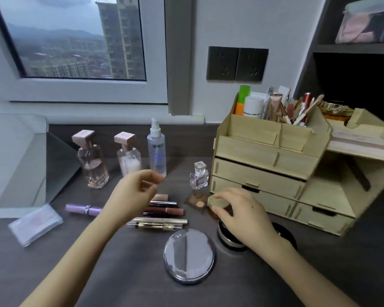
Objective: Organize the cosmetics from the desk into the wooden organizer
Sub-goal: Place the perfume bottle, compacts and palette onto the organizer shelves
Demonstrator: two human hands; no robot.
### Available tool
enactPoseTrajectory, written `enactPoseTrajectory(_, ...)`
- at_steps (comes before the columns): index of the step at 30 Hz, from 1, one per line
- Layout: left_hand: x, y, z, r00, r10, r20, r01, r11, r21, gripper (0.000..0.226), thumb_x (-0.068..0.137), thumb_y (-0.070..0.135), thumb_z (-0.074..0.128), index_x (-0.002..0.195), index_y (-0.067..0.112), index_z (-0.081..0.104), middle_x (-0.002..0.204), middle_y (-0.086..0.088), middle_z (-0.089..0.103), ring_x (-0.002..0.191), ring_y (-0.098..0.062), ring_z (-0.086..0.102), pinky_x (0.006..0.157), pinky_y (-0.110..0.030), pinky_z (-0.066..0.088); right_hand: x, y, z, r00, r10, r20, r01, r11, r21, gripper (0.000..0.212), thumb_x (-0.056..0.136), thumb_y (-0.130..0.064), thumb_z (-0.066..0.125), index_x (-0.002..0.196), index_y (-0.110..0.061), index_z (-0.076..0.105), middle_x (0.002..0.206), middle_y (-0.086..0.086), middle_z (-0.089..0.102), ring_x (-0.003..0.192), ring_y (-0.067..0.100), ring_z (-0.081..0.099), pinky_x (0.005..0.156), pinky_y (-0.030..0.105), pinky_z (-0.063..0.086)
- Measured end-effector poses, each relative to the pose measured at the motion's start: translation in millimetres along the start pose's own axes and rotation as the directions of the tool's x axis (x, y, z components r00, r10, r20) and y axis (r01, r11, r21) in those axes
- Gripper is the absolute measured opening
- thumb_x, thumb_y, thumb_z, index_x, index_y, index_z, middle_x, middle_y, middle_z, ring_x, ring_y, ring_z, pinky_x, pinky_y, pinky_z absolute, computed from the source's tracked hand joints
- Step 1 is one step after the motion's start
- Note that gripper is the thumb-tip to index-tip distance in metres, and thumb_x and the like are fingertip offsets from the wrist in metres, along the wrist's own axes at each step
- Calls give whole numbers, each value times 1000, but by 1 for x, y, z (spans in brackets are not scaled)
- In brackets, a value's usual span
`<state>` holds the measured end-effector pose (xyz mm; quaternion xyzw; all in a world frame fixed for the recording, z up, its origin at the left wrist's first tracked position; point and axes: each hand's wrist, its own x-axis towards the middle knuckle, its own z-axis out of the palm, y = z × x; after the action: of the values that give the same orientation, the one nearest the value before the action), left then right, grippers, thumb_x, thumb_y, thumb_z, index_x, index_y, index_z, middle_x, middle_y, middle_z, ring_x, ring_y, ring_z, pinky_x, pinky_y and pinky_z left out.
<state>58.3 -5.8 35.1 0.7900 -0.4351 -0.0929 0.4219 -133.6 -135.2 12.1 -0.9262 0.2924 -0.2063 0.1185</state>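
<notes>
Head view: tan-capped item [217,202] is pinched by right hand [242,214] toward the desk's [120,273] right edge, just in front of the wooden organizer [264,151] drawers, nearer than left hand [131,193], held loosely curled and apparently empty over the lipstick row [164,211].

The wooden organizer [264,173] stands at the right of the desk [120,273], with a small bottle [198,176] just beside its left wall. Further left along the back stand a spray bottle [156,149], a perfume bottle [129,156] and a second perfume bottle [92,160]; before them lies a row of sticks [162,213], with a tube [84,209] and a packet [34,224] to its left. A round compact [189,255] lies nearest the front, a jar [228,238] at its right, and above the jar the right hand [242,213] holds a small box [217,202] beside a palette [196,200].
</notes>
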Motion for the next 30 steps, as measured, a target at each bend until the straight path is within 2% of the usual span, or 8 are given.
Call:
enactPoseTrajectory(4,-10,-26,-4,998,-35,-50,44,982,186,27,82,2,56,82,28,64,88,7,66,82,-14,62,77,-25,44,20,-14,17,998,-8,64,13,996,-85,30,91,-37,54,116,-21,60,117,-4,59,113,20,50,91,32,39)
enactPoseTrajectory(9,-3,-28,2,996,-19,-89,30,992,122,25,82,4,57,80,28,63,84,8,66,80,-10,62,75,-24,44,55,-24,27,996,-14,-85,8,997,-76,35,92,-23,54,125,-14,52,124,4,53,113,25,48,88,31,38)
enactPoseTrajectory(12,4,-23,8,996,7,-86,2,995,98,22,82,6,57,81,26,65,78,16,62,74,3,57,66,-13,43,78,-31,37,995,-44,-89,25,977,-210,39,89,-14,55,127,-11,46,134,13,42,120,30,43,92,35,41)
enactPoseTrajectory(17,13,-21,18,997,6,-70,-3,999,40,21,83,5,55,82,23,65,83,10,64,65,8,59,58,-2,41,111,-39,41,983,-41,181,143,793,-593,36,88,-14,56,122,-6,48,128,18,49,118,32,44,86,35,42)
enactPoseTrajectory(22,22,-22,25,998,3,-68,-2,1000,11,19,83,6,54,81,21,66,82,5,65,61,4,59,54,0,38,137,-36,42,917,27,398,285,654,-700,37,94,-15,48,131,-10,47,133,15,47,121,34,46,86,38,43)
enactPoseTrajectory(26,30,-24,31,999,-26,-39,26,999,-24,21,84,6,53,82,24,63,90,3,67,56,7,60,52,1,39,150,-32,40,888,11,460,299,746,-595,29,91,-7,54,120,-7,58,125,12,57,113,32,56,75,34,43)
enactPoseTrajectory(28,33,-25,33,999,-32,-40,30,998,-47,18,84,7,55,89,22,63,95,2,67,68,0,61,55,-1,42,150,-33,37,890,-3,457,272,806,-526,28,88,-7,58,116,-8,60,121,11,60,109,31,59,75,34,46)
enactPoseTrajectory(30,36,-25,36,999,-37,-33,34,996,-76,22,82,12,62,102,21,63,104,2,65,87,-9,61,69,-8,46,146,-35,29,903,-40,429,231,885,-404,31,84,-11,65,115,-12,61,118,9,62,105,29,60,81,35,51)
